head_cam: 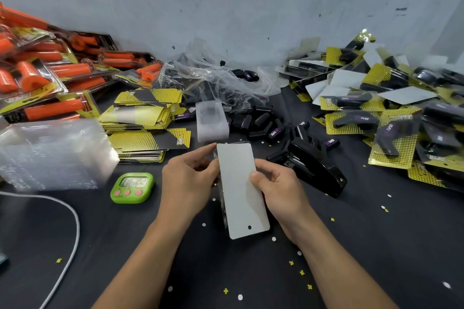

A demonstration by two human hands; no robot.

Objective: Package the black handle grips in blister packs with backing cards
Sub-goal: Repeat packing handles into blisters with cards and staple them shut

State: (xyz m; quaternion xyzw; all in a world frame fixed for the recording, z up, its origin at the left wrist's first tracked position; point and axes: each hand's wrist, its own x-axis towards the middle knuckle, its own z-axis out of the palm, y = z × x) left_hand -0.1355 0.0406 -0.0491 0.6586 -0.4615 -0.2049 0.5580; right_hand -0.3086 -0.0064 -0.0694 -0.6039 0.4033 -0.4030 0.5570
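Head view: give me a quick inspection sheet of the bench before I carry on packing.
Surface: dark table, dotted with white and yellow paper scraps.
Job's things: card, white back up, in both hands; loose grips behind it; card stacks and blister stack to the left; finished packs piled right.
Clutter: orange packs far left, stapler, green timer, crumpled bag.
Grippers: left hand and right hand each grip a long edge of the card.
Cables: white cable curving at the left.
Surroundings: plain grey wall behind.
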